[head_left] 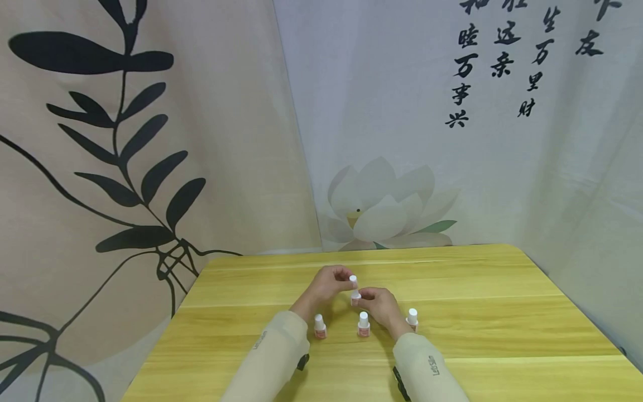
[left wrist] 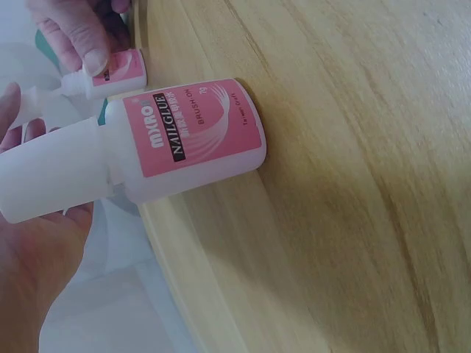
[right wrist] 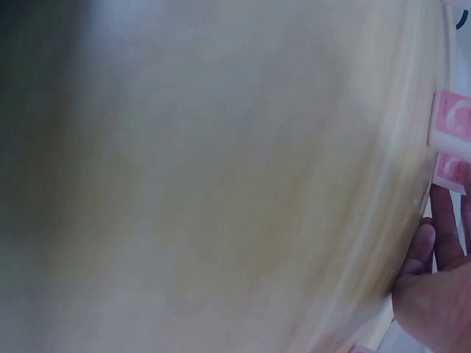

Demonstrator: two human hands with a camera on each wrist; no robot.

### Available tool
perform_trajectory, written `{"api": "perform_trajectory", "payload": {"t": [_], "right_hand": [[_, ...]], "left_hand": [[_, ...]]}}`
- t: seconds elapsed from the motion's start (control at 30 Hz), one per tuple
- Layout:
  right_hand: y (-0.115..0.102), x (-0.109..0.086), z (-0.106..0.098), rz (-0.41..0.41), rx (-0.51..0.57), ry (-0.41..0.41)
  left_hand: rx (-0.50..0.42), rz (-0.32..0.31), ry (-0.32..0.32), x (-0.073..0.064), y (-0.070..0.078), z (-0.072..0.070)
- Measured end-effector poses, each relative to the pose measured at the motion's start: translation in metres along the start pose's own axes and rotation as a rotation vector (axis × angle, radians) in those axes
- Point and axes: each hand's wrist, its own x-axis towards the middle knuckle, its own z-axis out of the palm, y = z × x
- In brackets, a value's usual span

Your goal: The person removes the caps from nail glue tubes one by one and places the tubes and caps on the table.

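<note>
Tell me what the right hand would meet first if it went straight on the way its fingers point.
Beyond the bottle it pinches, the right hand would probably meet the left hand first, though the head view leaves their depth uncertain.

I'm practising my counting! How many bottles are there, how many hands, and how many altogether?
Left bottle, middle bottle, right bottle, held bottle: 4 bottles
Left hand, right hand: 2 hands
Total: 6

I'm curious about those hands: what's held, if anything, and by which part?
One small bottle: the left hand pinches its white cap, the right hand grips its labelled body.
</note>
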Motion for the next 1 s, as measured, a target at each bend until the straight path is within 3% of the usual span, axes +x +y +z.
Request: {"api": "perform_trajectory", "payload": {"t": [0.57, 1.0], "right_hand": [[0.0017, 0.0013, 0.0005, 0.000, -0.030, 0.014], [0.0057, 0.0043, 0.0017, -0.011, -0.051, 0.019]], "left_hand": [[0.021, 0.013, 0.041, 0.0007, -0.0002, -0.0055], [0.034, -0.022, 0.051, -0.0033, 0.0035, -0.0090]]}}
